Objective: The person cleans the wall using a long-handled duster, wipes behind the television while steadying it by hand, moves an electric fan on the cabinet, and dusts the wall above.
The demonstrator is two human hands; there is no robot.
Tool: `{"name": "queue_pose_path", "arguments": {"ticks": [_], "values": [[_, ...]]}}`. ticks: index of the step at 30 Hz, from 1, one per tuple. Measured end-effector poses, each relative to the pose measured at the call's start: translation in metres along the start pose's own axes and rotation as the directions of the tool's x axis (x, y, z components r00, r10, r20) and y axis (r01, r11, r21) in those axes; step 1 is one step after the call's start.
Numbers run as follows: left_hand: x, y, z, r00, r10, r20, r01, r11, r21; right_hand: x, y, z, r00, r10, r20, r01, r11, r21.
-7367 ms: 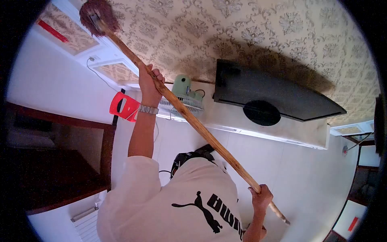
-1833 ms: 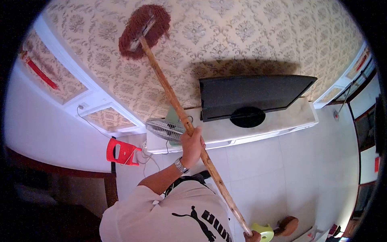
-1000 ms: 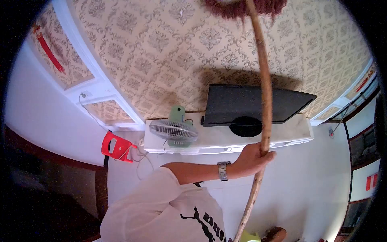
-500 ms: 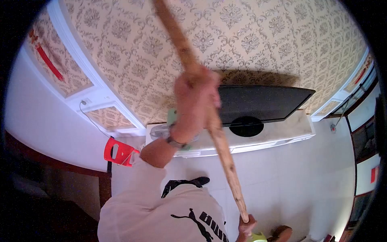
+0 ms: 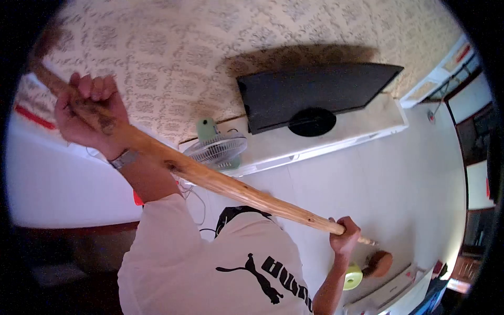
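Note:
A long, knotted wooden stick (image 5: 231, 187) slants across the view from upper left to lower right, in front of my body. Toward its upper end my left hand (image 5: 92, 118) is closed around the wood, with a watch on that wrist. My right hand (image 5: 345, 237) grips the same stick near its lower end, and a short tip shows past the fist. The far upper end fades into blur and shadow at the left edge.
A television (image 5: 320, 94) and a green electric fan (image 5: 218, 149) stand on a low white cabinet (image 5: 362, 118) against a patterned wall. Lower right are a yellow-green round object (image 5: 353, 277), a brown stool-like object (image 5: 379, 264) and a white table (image 5: 391, 291). A cord (image 5: 202, 202) hangs near the fan.
My left hand has swung left with the upper part of the stick, and my right hand has come up and rightward. The stick lies flatter, and the fan shows fully.

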State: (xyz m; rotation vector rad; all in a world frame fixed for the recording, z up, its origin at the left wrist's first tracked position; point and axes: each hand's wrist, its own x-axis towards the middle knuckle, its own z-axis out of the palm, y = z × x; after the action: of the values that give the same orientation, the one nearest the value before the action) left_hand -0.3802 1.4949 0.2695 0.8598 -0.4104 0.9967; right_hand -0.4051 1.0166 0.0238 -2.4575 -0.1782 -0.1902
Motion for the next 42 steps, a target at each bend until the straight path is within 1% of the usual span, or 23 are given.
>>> {"name": "queue_pose_path", "arguments": {"ticks": [1, 2, 3, 5, 6, 9, 11, 12, 14, 15, 18, 20, 22, 23, 24, 26, 30, 33, 38, 41, 42], "values": [[0.0, -0.002, 0.001, 0.992, 0.037, -0.123, -0.025, 0.995, 0.1, 0.001, -0.001, 0.001, 1.0, 0.015, -0.006, -0.015, 1.0, 0.0], [0.0, -0.006, -0.001, 0.993, 0.011, -0.121, 0.0, 0.996, 0.088, 0.001, -0.003, 0.001, 1.0, 0.029, -0.012, -0.029, 1.0, 0.001], [0.001, -0.009, -0.004, 0.999, -0.026, -0.04, 0.028, 0.999, 0.038, 0.001, -0.002, 0.002, 0.998, 0.054, -0.017, -0.054, 0.999, -0.008], [0.005, -0.018, -0.012, 0.997, -0.076, 0.035, 0.077, 0.997, -0.021, 0.0, 0.001, 0.003, 0.999, 0.038, -0.034, -0.038, 0.999, -0.011], [0.009, -0.022, -0.019, 0.995, -0.092, 0.04, 0.094, 0.995, -0.033, -0.001, 0.001, 0.002, 0.998, 0.056, -0.042, -0.057, 0.998, -0.018], [0.016, -0.038, -0.031, 0.987, -0.159, 0.024, 0.16, 0.982, -0.103, -0.001, -0.001, -0.001, 0.995, 0.074, -0.064, -0.077, 0.996, -0.049], [0.014, -0.047, -0.031, 0.984, -0.166, -0.07, 0.147, 0.964, -0.221, -0.001, 0.0, -0.001, 0.993, 0.085, -0.085, -0.089, 0.995, -0.049], [0.013, -0.051, -0.03, 0.982, -0.177, -0.067, 0.157, 0.961, -0.228, -0.001, 0.0, -0.001, 0.991, 0.095, -0.09, -0.101, 0.993, -0.053], [0.01, -0.055, -0.028, 0.991, -0.092, 0.093, 0.115, 0.953, -0.281, -0.001, 0.002, 0.002, 0.996, 0.067, -0.063, -0.071, 0.996, -0.06], [0.011, -0.052, -0.03, 0.992, -0.084, 0.092, 0.102, 0.972, -0.21, 0.0, 0.003, 0.003, 0.995, 0.077, -0.061, -0.081, 0.995, -0.06], [0.006, -0.044, -0.028, 0.989, -0.077, 0.124, 0.099, 0.979, -0.18, 0.001, 0.01, 0.008, 0.997, 0.053, -0.052, -0.055, 0.998, -0.044], [0.004, -0.038, -0.023, 0.991, -0.055, 0.125, 0.073, 0.987, -0.142, 0.0, 0.015, 0.012, 0.998, 0.063, 0.004, -0.063, 0.998, -0.021], [0.004, -0.028, -0.026, 0.968, -0.018, 0.25, 0.08, 0.967, -0.243, -0.001, 0.017, 0.015, 0.999, 0.04, 0.021, -0.04, 0.999, 0.012], [0.003, -0.022, -0.022, 0.988, 0.031, 0.154, -0.01, 0.991, -0.137, 0.001, 0.017, 0.017, 1.0, 0.012, 0.025, -0.013, 0.999, 0.042], [0.003, -0.018, -0.021, 0.988, 0.029, 0.154, -0.01, 0.992, -0.127, 0.002, 0.016, 0.018, 0.999, 0.011, 0.033, -0.012, 0.999, 0.049], [0.003, -0.01, -0.018, 0.974, 0.052, 0.219, -0.02, 0.989, -0.147, 0.008, 0.014, 0.017, 0.998, -0.05, 0.027, 0.048, 0.997, 0.058], [0.008, -0.004, -0.016, 0.968, 0.071, 0.24, -0.026, 0.982, -0.188, 0.017, 0.008, 0.015, 0.998, -0.068, -0.01, 0.068, 0.997, 0.046], [0.016, 0.0, -0.021, 0.965, 0.09, 0.248, -0.027, 0.969, -0.245, 0.025, 0.003, 0.012, 0.997, -0.07, 0.024, 0.069, 0.996, 0.048], [0.022, 0.011, -0.039, 0.968, 0.101, 0.23, -0.023, 0.949, -0.316, 0.035, -0.009, 0.014, 0.995, -0.078, 0.056, 0.075, 0.996, 0.052], [0.021, 0.019, -0.051, 0.98, 0.095, 0.176, -0.028, 0.936, -0.35, 0.038, -0.011, 0.02, 0.992, -0.1, 0.07, 0.096, 0.994, 0.054], [0.019, 0.016, -0.053, 0.983, 0.104, 0.15, -0.056, 0.954, -0.293, 0.039, -0.012, 0.022, 0.992, -0.108, 0.07, 0.106, 0.994, 0.039]]}}
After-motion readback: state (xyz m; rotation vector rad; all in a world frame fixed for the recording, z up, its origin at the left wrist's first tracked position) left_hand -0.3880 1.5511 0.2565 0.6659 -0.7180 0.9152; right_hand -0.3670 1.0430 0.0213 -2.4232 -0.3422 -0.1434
